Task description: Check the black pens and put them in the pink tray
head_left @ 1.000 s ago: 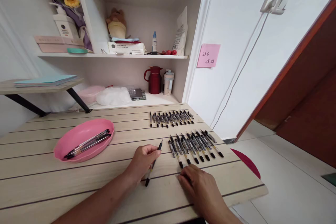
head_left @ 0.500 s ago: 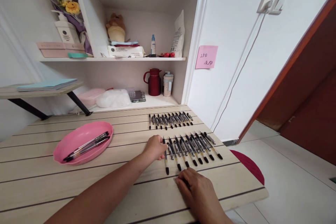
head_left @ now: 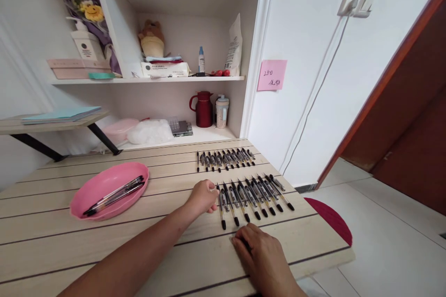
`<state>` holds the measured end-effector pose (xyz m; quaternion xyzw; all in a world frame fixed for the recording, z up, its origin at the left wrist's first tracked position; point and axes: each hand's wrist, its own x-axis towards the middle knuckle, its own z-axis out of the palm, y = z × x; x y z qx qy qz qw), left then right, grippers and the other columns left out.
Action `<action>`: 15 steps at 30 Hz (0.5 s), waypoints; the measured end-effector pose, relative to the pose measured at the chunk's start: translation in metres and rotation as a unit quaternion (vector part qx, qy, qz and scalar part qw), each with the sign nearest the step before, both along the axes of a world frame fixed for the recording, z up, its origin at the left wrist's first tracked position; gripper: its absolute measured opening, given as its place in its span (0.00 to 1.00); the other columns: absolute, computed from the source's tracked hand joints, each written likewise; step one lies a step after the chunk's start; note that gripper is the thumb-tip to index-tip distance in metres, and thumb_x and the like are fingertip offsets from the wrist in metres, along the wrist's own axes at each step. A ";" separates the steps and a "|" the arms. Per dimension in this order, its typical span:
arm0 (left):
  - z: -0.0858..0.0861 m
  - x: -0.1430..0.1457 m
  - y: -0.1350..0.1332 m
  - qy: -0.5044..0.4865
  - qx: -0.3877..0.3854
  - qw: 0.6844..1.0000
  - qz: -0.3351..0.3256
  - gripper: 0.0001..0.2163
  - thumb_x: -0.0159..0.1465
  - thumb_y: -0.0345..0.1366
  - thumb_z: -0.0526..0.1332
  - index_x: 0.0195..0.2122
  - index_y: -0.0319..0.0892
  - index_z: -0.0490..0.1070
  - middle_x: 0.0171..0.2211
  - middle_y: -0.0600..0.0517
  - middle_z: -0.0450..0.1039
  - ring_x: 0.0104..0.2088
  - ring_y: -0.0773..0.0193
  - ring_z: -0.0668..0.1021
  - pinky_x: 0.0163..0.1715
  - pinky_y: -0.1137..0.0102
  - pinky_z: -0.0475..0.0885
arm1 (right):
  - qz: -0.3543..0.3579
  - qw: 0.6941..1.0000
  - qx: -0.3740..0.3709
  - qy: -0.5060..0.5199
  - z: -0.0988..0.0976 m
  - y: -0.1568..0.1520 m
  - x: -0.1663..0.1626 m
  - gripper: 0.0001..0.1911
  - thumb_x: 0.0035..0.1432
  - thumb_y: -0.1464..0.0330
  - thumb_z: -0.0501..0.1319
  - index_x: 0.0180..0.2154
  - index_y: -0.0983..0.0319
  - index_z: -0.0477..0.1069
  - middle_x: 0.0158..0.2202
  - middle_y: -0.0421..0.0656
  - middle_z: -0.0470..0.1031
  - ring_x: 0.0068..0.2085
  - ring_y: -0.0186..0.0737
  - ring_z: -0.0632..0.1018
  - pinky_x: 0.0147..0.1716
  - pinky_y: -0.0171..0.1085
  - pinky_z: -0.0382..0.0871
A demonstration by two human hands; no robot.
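Two rows of black pens lie on the wooden table [head_left: 104, 246]: a far row [head_left: 225, 159] and a near row [head_left: 252, 195]. My left hand [head_left: 204, 196] rests at the left end of the near row, its fingers curled on the leftmost pen [head_left: 220, 206]. My right hand [head_left: 258, 250] lies palm down on the table just in front of that row, fingers together, holding nothing I can see. A pink bowl [head_left: 109, 189] with a few pens [head_left: 114, 193] in it stands to the left.
White shelves behind the table hold a red jug [head_left: 203, 108], a cup [head_left: 221, 111], a plastic bag [head_left: 149, 131] and boxes. A pink sticky note [head_left: 272, 74] is on the wall. The table's right edge drops to a tiled floor with a red mat [head_left: 331, 222].
My left hand carried a pen from the middle of the table to the left end of the near row and laid it there. My right hand barely moved.
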<state>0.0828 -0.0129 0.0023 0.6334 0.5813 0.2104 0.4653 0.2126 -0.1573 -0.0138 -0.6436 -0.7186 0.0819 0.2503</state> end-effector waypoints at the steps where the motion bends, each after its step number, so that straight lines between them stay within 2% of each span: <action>1: 0.001 -0.002 -0.001 -0.004 -0.001 1.000 -0.001 0.16 0.54 0.35 0.54 0.44 0.35 0.61 0.17 0.54 0.67 0.17 0.65 0.74 0.13 0.75 0.66 | -0.001 1.000 0.000 0.000 0.000 0.000 0.000 0.09 0.56 0.69 0.50 0.27 0.59 0.67 0.27 0.40 0.71 0.28 0.35 0.73 0.28 0.32 0.57; 5: 0.003 -0.012 -0.006 -0.014 0.001 1.000 0.000 0.16 0.55 0.35 0.53 0.44 0.35 0.61 0.22 0.50 0.70 0.17 0.68 0.73 0.14 0.77 0.66 | 0.000 1.000 0.007 0.002 -0.002 0.000 0.000 0.09 0.57 0.68 0.50 0.27 0.59 0.67 0.27 0.39 0.70 0.28 0.35 0.72 0.27 0.32 0.56; 12: 0.009 -0.038 -0.017 -0.021 0.026 0.999 -0.010 0.17 0.53 0.37 0.54 0.43 0.36 0.65 0.37 0.44 0.71 0.20 0.70 0.74 0.16 0.76 0.66 | 0.002 1.000 0.030 -0.003 -0.002 0.000 0.000 0.11 0.58 0.68 0.49 0.27 0.59 0.66 0.26 0.39 0.70 0.28 0.34 0.72 0.27 0.32 0.57; 14: 0.018 -0.056 -0.015 -0.003 0.076 0.997 -0.015 0.16 0.52 0.37 0.55 0.41 0.37 0.67 0.38 0.45 0.71 0.25 0.67 0.75 0.22 0.74 0.68 | 0.003 0.999 0.041 -0.005 -0.003 -0.001 0.000 0.11 0.58 0.67 0.48 0.27 0.59 0.67 0.26 0.39 0.70 0.27 0.34 0.72 0.27 0.32 0.57; 15: 0.024 -0.068 -0.013 0.020 0.129 0.991 -0.020 0.15 0.52 0.37 0.55 0.40 0.38 0.69 0.39 0.46 0.72 0.29 0.65 0.75 0.27 0.72 0.69 | 0.003 0.999 0.045 -0.006 -0.003 -0.002 0.000 0.12 0.58 0.67 0.48 0.27 0.59 0.67 0.26 0.39 0.70 0.27 0.34 0.72 0.27 0.32 0.57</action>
